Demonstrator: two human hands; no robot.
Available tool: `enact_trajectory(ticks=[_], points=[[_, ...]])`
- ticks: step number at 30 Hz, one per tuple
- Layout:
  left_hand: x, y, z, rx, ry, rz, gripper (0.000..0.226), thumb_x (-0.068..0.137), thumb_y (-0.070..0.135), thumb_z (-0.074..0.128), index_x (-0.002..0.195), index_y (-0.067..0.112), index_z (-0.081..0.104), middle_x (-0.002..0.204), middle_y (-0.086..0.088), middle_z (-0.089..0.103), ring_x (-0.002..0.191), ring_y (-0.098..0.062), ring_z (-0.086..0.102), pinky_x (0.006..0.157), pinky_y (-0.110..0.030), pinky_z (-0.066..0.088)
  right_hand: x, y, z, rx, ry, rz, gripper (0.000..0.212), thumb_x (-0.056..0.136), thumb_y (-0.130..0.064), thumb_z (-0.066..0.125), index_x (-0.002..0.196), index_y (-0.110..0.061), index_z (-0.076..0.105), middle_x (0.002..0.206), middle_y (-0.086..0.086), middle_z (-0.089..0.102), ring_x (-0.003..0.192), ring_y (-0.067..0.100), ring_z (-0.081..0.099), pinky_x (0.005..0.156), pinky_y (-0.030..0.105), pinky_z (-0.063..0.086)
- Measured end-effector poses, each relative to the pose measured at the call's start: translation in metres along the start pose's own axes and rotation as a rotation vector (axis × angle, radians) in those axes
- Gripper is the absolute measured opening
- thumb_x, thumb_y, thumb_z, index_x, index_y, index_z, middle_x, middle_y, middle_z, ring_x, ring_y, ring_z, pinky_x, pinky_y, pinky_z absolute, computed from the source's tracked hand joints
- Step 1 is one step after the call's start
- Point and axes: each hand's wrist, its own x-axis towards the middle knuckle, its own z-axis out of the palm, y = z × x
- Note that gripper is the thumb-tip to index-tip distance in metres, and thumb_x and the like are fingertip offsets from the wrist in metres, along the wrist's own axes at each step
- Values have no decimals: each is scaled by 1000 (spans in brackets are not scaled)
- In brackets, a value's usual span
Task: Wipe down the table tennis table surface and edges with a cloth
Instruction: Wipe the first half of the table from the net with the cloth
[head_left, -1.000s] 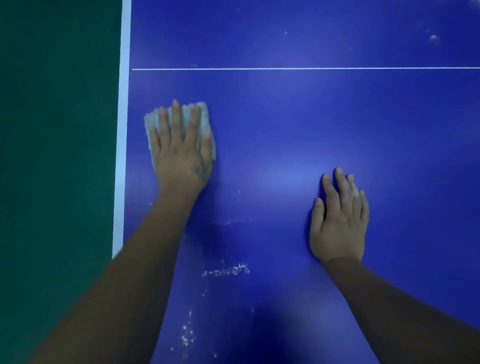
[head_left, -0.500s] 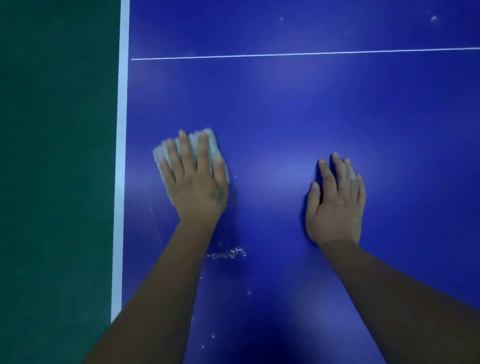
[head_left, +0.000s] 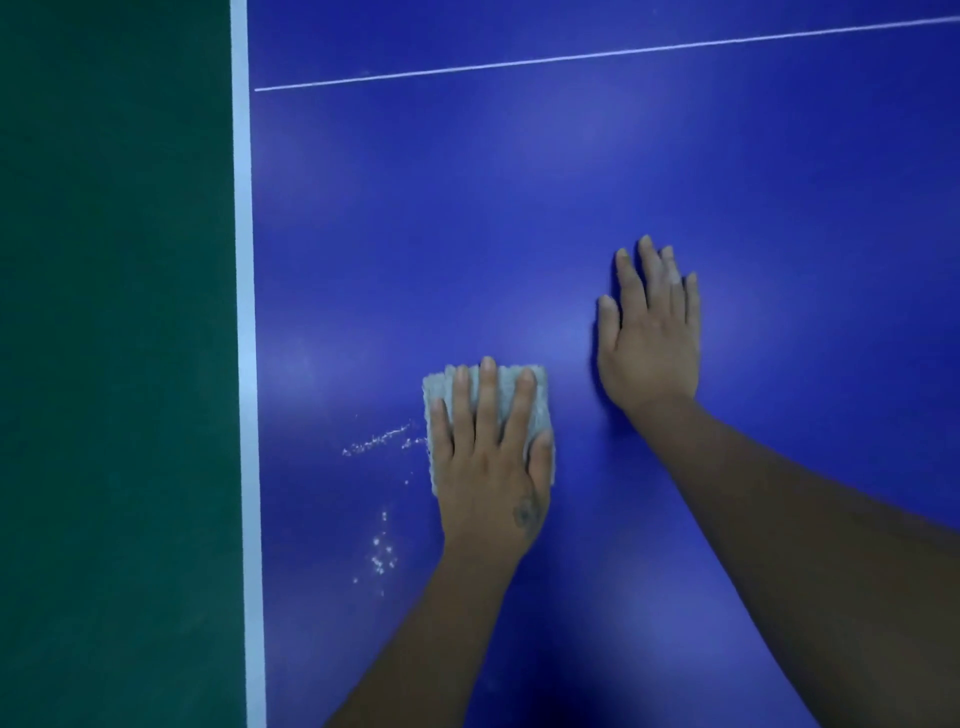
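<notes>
The blue table tennis table (head_left: 519, 208) fills most of the view. A white edge stripe (head_left: 245, 312) runs down its left side and a thin white line (head_left: 571, 54) crosses it near the top. My left hand (head_left: 491, 457) presses flat on a folded grey-white cloth (head_left: 537, 400) with straight fingers. Just to its right, my right hand (head_left: 649, 338) rests flat on the bare table surface, holding nothing. White specks and a smear of dirt (head_left: 379, 441) lie on the table just left of the cloth.
Dark green floor (head_left: 114, 364) lies beyond the table's left edge. More white specks (head_left: 382, 556) sit on the table below the smear, close to my left forearm.
My left hand has slid the cloth toward me and to the right, from near the left edge to beside my right hand. My right hand has stayed flat on the table.
</notes>
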Motion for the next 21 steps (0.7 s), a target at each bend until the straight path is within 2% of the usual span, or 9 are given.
enact_trajectory(ticks=[5, 8, 11, 16, 21], points=[[67, -13, -12, -1, 7, 51, 61, 114, 50, 30, 172, 30, 22, 180, -8, 16, 168, -32, 5, 134, -57, 9, -51, 3, -7, 2, 55, -22, 59, 115, -39, 39, 167, -13, 38, 179, 8, 23, 166, 29, 20, 135, 53, 11], [110, -22, -18, 28, -40, 10, 63, 114, 54, 20, 173, 33, 13, 182, -5, 7, 168, -31, -3, 134, -55, 3, -98, 1, 1, -8, 22, -68, 60, 114, -42, 39, 168, -16, 36, 180, 5, 21, 167, 27, 18, 135, 55, 13], [89, -23, -14, -2, -1, -13, 63, 115, 52, 21, 173, 32, 12, 181, -6, 8, 168, -31, -3, 134, -56, 6, -120, 0, 12, -36, 31, -52, 61, 114, -42, 37, 169, -18, 34, 180, 3, 21, 167, 26, 16, 134, 57, 15], [25, -20, -7, -57, 24, 39, 61, 115, 49, 32, 172, 28, 25, 180, -7, 16, 168, -31, 4, 133, -59, 15, -120, 4, 15, -36, 48, -31, 61, 112, -42, 40, 169, -20, 35, 180, 1, 23, 167, 23, 15, 134, 56, 14], [98, -54, -22, -11, 24, 56, 62, 113, 53, 32, 171, 31, 27, 180, -6, 17, 167, -33, 9, 133, -57, 12, -120, 4, 15, -33, 33, -21, 61, 112, -44, 38, 169, -21, 35, 180, -2, 21, 168, 20, 12, 134, 55, 15]])
